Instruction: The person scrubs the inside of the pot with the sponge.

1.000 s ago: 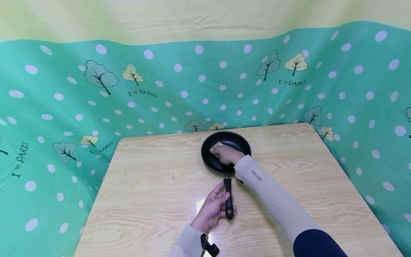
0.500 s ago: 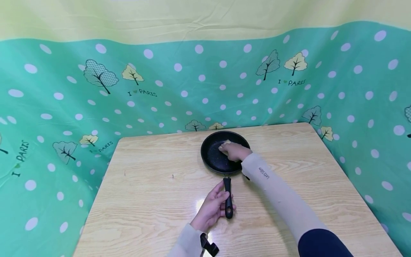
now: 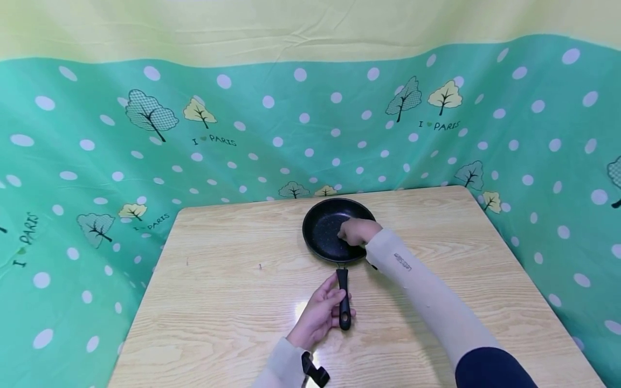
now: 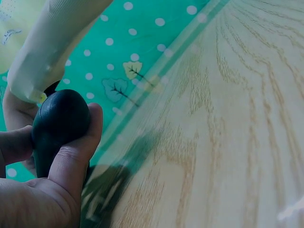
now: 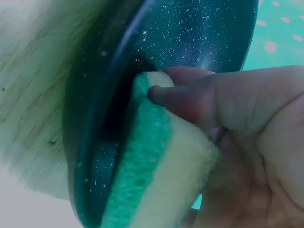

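Observation:
A black frying pan [image 3: 322, 231] with a speckled inside sits at the back of the wooden table, its handle [image 3: 344, 304] pointing toward me. My left hand [image 3: 317, 315] grips that handle from the left; in the left wrist view the thumb and a finger close round the handle's rounded end [image 4: 64, 114]. Over the pan's inside is my right hand [image 3: 358, 231], pinching a sponge [image 5: 161, 161] with a green layer and a pale yellow layer. From the head view the sponge is hidden behind the hand. The right wrist view has it low inside the pan wall [image 5: 90, 109].
The light wood table [image 3: 218, 302] has small dark marks left of the pan. A green dotted curtain [image 3: 262, 134] with printed trees hangs along the table's back and sides, close behind the pan. The right sleeve [image 3: 427, 296] crosses above the table.
My right hand has moved rightward and a little toward me within the pan, taking the sponge with it. The left hand keeps its grip on the handle, and the pan stays about where it was.

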Available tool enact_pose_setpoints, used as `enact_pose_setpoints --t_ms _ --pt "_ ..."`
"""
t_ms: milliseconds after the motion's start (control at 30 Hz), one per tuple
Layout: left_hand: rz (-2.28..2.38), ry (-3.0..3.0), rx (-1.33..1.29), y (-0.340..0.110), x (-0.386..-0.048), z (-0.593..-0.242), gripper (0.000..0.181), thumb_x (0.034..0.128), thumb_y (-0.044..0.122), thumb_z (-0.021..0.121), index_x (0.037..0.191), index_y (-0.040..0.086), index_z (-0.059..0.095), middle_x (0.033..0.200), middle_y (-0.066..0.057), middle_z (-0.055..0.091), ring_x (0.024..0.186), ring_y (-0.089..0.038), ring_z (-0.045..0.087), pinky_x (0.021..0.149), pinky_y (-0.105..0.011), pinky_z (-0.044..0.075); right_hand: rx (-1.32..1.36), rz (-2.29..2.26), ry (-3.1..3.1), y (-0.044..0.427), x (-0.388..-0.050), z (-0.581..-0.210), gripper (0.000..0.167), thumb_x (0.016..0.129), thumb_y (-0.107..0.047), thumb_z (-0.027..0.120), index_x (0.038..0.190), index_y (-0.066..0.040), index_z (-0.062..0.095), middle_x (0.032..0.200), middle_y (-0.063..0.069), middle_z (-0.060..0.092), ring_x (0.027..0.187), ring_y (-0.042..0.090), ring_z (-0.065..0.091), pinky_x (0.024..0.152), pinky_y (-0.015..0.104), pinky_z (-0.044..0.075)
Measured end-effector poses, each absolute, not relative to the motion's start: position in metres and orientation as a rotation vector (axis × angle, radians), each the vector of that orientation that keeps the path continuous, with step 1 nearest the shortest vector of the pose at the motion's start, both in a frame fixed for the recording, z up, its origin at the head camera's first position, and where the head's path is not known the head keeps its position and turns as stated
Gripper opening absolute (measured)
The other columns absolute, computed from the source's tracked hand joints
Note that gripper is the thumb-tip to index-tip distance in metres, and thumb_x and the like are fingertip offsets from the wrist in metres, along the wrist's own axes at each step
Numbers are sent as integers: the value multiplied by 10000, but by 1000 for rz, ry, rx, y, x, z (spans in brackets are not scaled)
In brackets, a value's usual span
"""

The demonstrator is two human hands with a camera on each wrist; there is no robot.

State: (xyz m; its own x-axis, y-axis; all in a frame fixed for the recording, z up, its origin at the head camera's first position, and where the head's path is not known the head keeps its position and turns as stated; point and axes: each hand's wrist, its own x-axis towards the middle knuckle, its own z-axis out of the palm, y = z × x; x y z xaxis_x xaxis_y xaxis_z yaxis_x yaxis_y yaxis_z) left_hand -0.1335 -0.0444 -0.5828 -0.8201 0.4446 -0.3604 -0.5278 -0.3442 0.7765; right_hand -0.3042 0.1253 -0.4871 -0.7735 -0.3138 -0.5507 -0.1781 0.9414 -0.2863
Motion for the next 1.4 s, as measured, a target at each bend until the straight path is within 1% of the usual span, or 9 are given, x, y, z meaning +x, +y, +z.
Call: enact_pose_setpoints --t_ms 200,367,500,600,667,833,1000,1233,1400 --pt "2173 1310 -107 -45 -133 -581 672 1095 119 563 1689 165 251 1195 -157 639 801 -220 759 709 -389 647 -350 -275 2452 127 -294 -486 419 1054 -30 551 1444 -137 662 1572 133 522 1304 263 532 1024 431 480" --pt "2173 1309 -101 -45 -132 -582 683 1094 116 562 1691 152 232 1206 -173 637 799 -220 759 727 -418 651 -407 -251 2459 126 -287 -487 389 1051 -47 562 1408 -129 693 1537 131 560 1447 296 470 1160 473 429" --pt "2173 1311 -96 -45 -132 -582 688 1096 120 560 1693 148 221 1225 -189 634 801 -221 760 741 -438 654 -432 -260 2450 124 -283 -487 382 1044 -36 574 1394 -122 703 1521 124 577 1393 269 510 1149 462 441" --pt "2173 1310 -96 -46 -132 -582 687 1097 124 559 1694 149 219 1211 -179 636 799 -220 761 735 -429 655 -452 -262 2443 122 -281 -487 395 1028 -9 589 1392 -112 702 1505 121 592 1261 242 555 1047 388 493" --pt "2173 1305 -99 -46 -132 -582 683 1098 123 556 1693 152 222 1193 -164 639 795 -217 762 715 -405 653 -467 -265 2442 119 -280 -488 401 1016 5 598 1388 -103 704 1491 121 603 1175 246 561 904 335 527" --pt "2172 1292 -105 -46 -132 -581 677 1100 121 551 1693 157 226 1146 -121 649 783 -209 761 661 -348 640 -468 -275 2428 111 -281 -492 437 1010 28 588 1405 -126 696 1510 107 586 1151 260 562 580 261 481" --pt "2175 1280 -97 -46 -132 -581 677 1102 118 544 1694 163 218 1135 -114 649 778 -205 761 659 -347 639 -477 -330 2411 101 -282 -493 511 985 80 578 1435 -145 673 1524 90 573 1137 271 592 511 245 482" --pt "2172 1278 -96 -45 -133 -581 688 1098 123 558 1695 166 218 1175 -143 653 782 -206 762 666 -352 639 -554 -360 2433 90 -282 -494 588 944 106 575 1450 -181 663 1559 65 548 1374 273 482 671 282 530" --pt "2176 1280 -99 -44 -133 -581 694 1094 121 567 1694 164 222 1170 -140 656 777 -207 759 670 -355 638 -626 -361 2445 84 -285 -494 637 914 116 585 1472 -187 642 1574 58 535 1516 310 381 1030 400 494"
